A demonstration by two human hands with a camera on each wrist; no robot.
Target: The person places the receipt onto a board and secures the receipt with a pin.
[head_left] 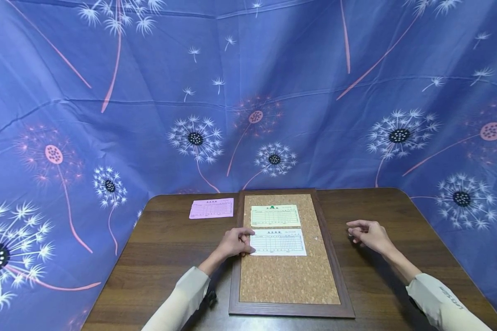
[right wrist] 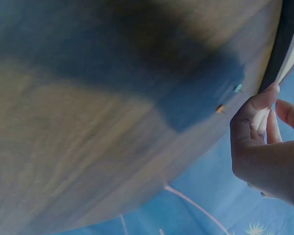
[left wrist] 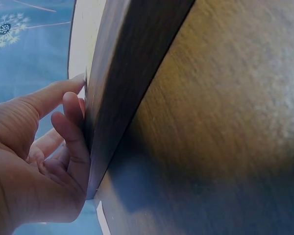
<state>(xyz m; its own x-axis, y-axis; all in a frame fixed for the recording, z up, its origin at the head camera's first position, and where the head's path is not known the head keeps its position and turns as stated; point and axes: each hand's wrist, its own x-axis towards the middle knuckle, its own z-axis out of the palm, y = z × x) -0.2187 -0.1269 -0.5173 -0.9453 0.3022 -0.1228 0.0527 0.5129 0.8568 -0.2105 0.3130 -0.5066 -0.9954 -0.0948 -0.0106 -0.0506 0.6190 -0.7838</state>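
Observation:
A white printed form slip point(head_left: 278, 242) with a blue grid lies on the framed cork board point(head_left: 287, 280). My left hand point(head_left: 234, 241) rests at its left edge, thumb and index finger touching the upper and lower left corners. In the left wrist view, other fingers of that hand curl beside the wooden frame point(left wrist: 110, 83). Just above the white slip is a similar green-printed slip point(head_left: 274, 216). My right hand point(head_left: 370, 235) hovers over the table, right of the board, fingers loosely bent, no held item visible. Near it, two small pins, teal point(right wrist: 238, 88) and orange point(right wrist: 220, 108), lie on the table.
A pink form slip point(head_left: 211, 208) lies on the brown wooden table point(head_left: 170, 257), left of the board. Behind the table hangs a blue curtain point(head_left: 314, 115) printed with dandelions. The board's raised frame borders the cork.

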